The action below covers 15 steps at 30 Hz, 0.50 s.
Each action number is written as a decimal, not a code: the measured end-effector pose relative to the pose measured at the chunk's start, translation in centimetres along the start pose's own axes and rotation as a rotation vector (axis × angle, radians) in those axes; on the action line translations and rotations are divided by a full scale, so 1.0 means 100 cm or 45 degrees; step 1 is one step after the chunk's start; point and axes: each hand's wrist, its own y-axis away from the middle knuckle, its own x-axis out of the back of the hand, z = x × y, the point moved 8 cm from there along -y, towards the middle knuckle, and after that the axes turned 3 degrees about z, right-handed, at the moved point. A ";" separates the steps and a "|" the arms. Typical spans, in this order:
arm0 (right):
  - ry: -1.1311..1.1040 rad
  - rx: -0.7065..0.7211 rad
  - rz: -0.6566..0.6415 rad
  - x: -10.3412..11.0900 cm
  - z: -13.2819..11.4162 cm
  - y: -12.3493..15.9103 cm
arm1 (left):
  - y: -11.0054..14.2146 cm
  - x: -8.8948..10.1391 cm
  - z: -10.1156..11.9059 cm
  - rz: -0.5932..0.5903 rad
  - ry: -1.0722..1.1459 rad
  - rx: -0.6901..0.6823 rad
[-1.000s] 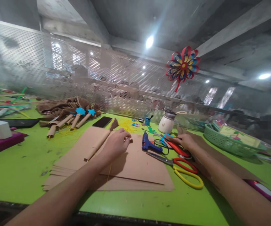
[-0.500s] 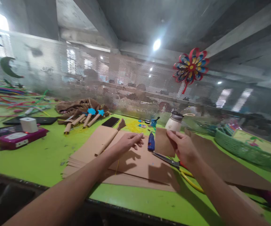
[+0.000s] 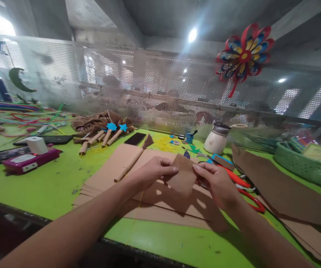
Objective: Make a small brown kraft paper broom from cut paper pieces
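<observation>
green tabletop (image 3: 45,188) fills the scene, perforated screen (image 3: 115,89) standing behind it, and half a second ago the hands were apart over it. now they've met. under both sets of fingers lies the stack of brown paper sheets (image 3: 154,203), spread flat. off beyond the right fingertips, a long brown sheet (image 3: 277,186) runs out to the side, with the red-handled scissors (image 3: 244,188) just beside the right knuckles. beyond the left fingers rests a rolled paper broom (image 3: 134,160). the left hand (image 3: 150,173), which hung open and empty a moment back, has come across and now pinches the near-left edge of the small brown paper piece (image 3: 182,176), thumb and forefinger closed on it. the right hand (image 3: 214,182) has brought that piece down and inward; its fingers are closed on the right edge, thumb on top. the piece sits between the two sets of fingertips, tilted, lifted above the stack.
</observation>
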 end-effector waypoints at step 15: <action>0.005 -0.013 -0.140 -0.005 -0.001 0.007 | -0.002 0.003 0.010 0.070 -0.295 -0.125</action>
